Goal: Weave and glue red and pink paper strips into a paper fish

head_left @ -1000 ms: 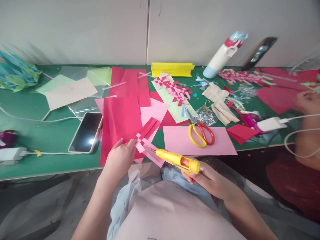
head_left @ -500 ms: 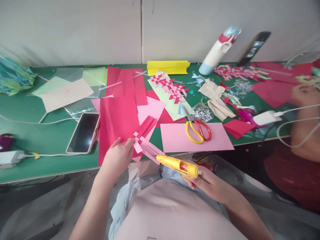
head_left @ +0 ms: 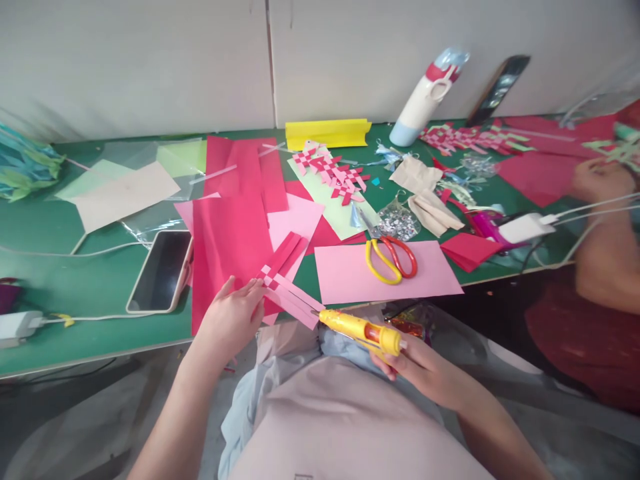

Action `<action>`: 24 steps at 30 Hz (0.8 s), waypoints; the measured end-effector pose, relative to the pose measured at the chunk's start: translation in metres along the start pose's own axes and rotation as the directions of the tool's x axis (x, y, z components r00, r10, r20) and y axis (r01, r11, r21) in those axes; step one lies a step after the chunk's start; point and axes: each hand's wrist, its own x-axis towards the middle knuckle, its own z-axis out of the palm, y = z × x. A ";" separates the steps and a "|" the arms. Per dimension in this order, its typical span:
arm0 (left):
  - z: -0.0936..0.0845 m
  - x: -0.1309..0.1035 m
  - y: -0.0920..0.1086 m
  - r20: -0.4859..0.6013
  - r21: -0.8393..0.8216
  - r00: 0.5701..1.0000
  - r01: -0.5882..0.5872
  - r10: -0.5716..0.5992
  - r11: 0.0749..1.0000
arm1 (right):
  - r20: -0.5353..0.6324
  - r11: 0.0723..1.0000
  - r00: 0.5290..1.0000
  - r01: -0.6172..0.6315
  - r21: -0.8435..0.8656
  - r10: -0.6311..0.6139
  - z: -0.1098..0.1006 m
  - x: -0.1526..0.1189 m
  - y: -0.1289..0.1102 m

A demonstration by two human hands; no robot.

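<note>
Woven strips of red and pink paper (head_left: 287, 277) lie across a large red sheet (head_left: 230, 243) near the table's front edge. The fingertips of my left hand (head_left: 237, 310) rest together at the woven part, pressing its left end. My right hand (head_left: 415, 367) is wrapped round a yellow glue gun (head_left: 361, 329), whose tip points left at the lower ends of the pink strips. Scissors with a yellow and a red handle (head_left: 391, 260) lie on a pink sheet (head_left: 340, 273) to the right. Several woven pieces (head_left: 335, 173) sit on a pale green sheet (head_left: 345, 220).
A phone (head_left: 161, 272) lies left of the red sheet. Behind stand a white bottle (head_left: 423, 100) and a dark phone (head_left: 499, 90). A bag of beads (head_left: 399, 222), cloth gloves (head_left: 417, 177) and cables lie right. Another person's hand (head_left: 603, 180) is at the far right.
The camera view has shifted slightly left-to-right, so the table items appear a little further left. The glue gun's tip sits slightly further right relative to the woven strips.
</note>
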 end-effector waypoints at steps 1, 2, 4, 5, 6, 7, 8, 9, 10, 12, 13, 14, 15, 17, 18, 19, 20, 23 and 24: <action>0.000 0.000 0.000 0.005 0.002 1.000 -0.003 0.003 1.000 | -0.004 1.000 1.000 -0.003 0.005 0.003 0.000 0.000 0.000; 0.001 0.000 -0.001 0.005 0.001 1.000 -0.009 0.009 1.000 | -0.005 1.000 1.000 -0.006 0.010 0.006 0.000 -0.001 0.001; 0.002 -0.001 -0.003 -0.006 -0.003 1.000 -0.028 0.028 1.000 | -0.003 1.000 1.000 -0.014 0.020 0.014 0.000 -0.001 0.002; 0.003 -0.001 -0.004 -0.014 -0.005 0.999 -0.042 0.042 0.999 | -0.005 1.000 1.000 -0.016 0.022 0.016 0.000 -0.002 0.002; 0.005 -0.002 -0.005 -0.021 -0.008 0.998 -0.057 0.057 0.998 | -0.009 1.000 1.000 -0.015 0.022 0.015 0.000 -0.002 0.003; 0.006 -0.002 -0.007 -0.025 -0.011 0.997 -0.073 0.073 0.997 | -0.014 1.000 1.000 -0.012 0.018 0.012 -0.001 -0.002 0.003; 0.007 -0.003 -0.008 -0.026 -0.013 0.996 -0.089 0.089 0.996 | -0.020 1.000 1.000 -0.006 0.013 0.006 -0.001 -0.002 0.004; 0.008 -0.003 -0.009 -0.023 -0.015 0.994 -0.103 0.102 0.995 | -0.025 1.000 1.000 0.002 0.007 -0.002 -0.001 -0.002 0.004; 0.008 -0.004 -0.010 -0.018 -0.015 0.993 -0.114 0.114 0.993 | -0.028 1.000 1.000 0.010 0.002 -0.010 -0.001 -0.002 0.005; 0.010 -0.005 -0.012 -0.005 -0.012 0.991 -0.132 0.132 0.991 | -0.033 1.000 0.999 0.019 -0.007 -0.019 -0.002 -0.002 0.005; 0.010 -0.005 -0.013 0.000 -0.009 0.990 -0.140 0.140 0.990 | -0.034 1.000 0.999 0.021 -0.010 -0.021 -0.002 -0.001 0.005; 0.010 -0.005 -0.014 0.002 -0.005 0.989 -0.148 0.148 0.989 | -0.036 1.000 0.999 0.021 -0.011 -0.022 -0.002 -0.001 0.005; 0.010 -0.005 -0.014 0.002 0.000 0.988 -0.157 0.157 0.988 | -0.038 1.000 0.999 0.021 -0.011 -0.022 -0.002 -0.001 0.005; 0.010 -0.004 -0.014 0.000 0.008 0.985 -0.172 0.172 0.985 | -0.040 1.000 0.999 0.022 -0.005 -0.022 -0.002 0.000 0.004; 0.011 -0.004 -0.014 -0.001 0.011 0.984 -0.175 0.175 0.984 | -0.040 1.000 0.999 0.021 -0.001 -0.021 -0.002 0.000 0.004; 0.011 -0.004 -0.013 -0.003 0.012 0.984 -0.178 0.178 0.984 | -0.039 1.000 0.999 0.019 -0.001 -0.019 -0.003 0.001 0.003; 0.011 -0.004 -0.012 -0.004 0.011 0.984 -0.179 0.179 0.984 | -0.038 1.000 0.999 0.017 -0.004 -0.018 -0.003 0.001 0.002; 0.012 -0.003 -0.010 -0.020 0.006 0.984 -0.177 0.177 0.984 | -0.036 1.000 0.999 0.016 -0.015 -0.016 -0.003 0.001 0.001; 0.012 -0.003 -0.010 -0.027 0.008 0.984 -0.175 0.175 0.985 | -0.037 1.000 0.999 0.016 -0.015 -0.017 -0.003 0.001 0.000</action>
